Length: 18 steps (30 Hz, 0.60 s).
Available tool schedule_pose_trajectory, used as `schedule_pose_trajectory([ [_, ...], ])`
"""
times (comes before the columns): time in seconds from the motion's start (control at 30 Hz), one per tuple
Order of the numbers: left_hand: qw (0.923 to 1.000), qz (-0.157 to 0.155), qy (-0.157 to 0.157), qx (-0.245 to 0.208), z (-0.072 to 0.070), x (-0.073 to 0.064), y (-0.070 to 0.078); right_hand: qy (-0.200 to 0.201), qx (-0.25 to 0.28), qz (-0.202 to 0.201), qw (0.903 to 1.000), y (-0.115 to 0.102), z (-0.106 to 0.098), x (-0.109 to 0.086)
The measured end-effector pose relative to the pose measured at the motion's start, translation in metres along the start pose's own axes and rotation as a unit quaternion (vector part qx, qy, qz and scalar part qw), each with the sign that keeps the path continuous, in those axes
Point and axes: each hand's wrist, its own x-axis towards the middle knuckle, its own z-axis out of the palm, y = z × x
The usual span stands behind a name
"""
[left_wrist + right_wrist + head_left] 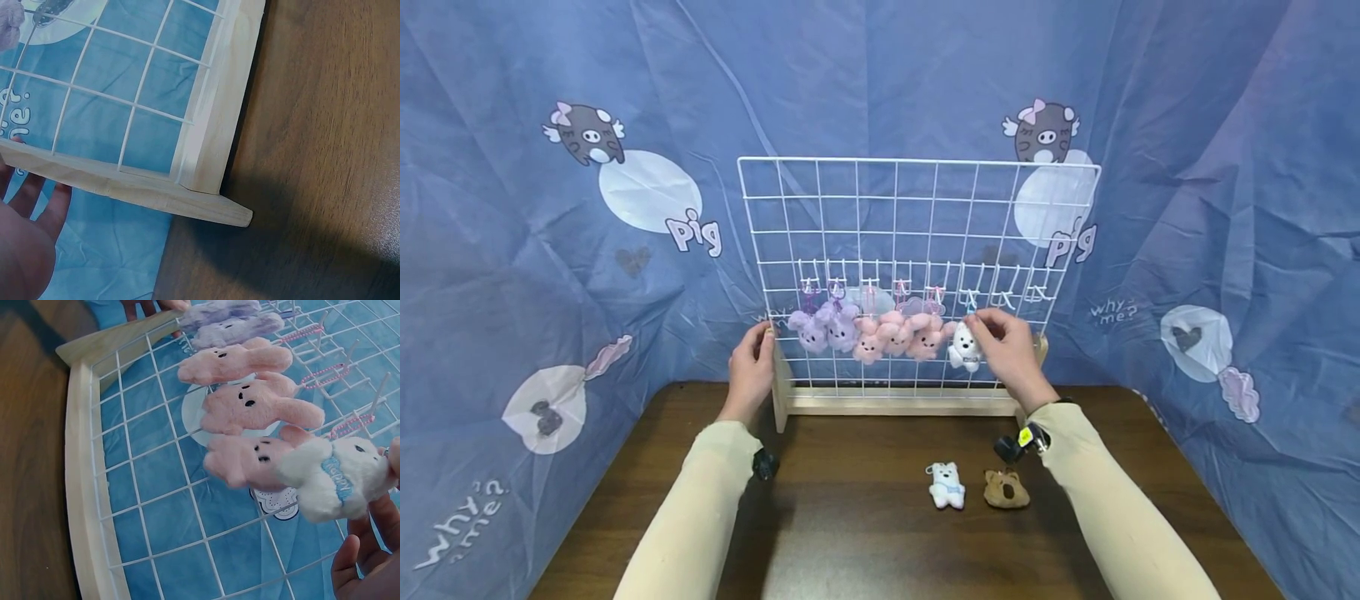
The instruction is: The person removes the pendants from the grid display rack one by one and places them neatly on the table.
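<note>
A white wire grid rack (917, 158) stands upright in a wooden stand (895, 406). My left hand (751, 373) grips the stand's left side post (781, 392), its fingers behind the wood in the left wrist view. With thumb and fingers, my right hand (1013, 354) pinches the top of a white bear plush keychain (965, 354) just below a hook (972, 297). In the right wrist view, a blue band with lettering crosses the bear's body. Left of it hang pink plush keychains (928, 340) and purple ones (841, 325).
On the wooden table (842, 517) lie a second white bear keychain (947, 486) and a brown plush keychain (1006, 490), both in front of the rack. Bare hooks (1036, 293) project at the grid's right end. Blue printed cloth (865, 75) surrounds the table.
</note>
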Motion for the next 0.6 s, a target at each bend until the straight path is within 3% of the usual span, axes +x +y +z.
schedule_pose_trajectory([
  [0.27, 1.0, -0.001, 0.0, 0.003, -0.0007, -0.0008, 0.001, 0.011, -0.014, -0.018, 0.9997, -0.0002, 0.0002, -0.0014],
  [0.6, 1.0, 0.001, 0.001, -0.005, -0.0001, 0.0002, 0.0006, 0.023, 0.024, -0.026, 0.9991, -0.006, 0.0001, -0.0053],
])
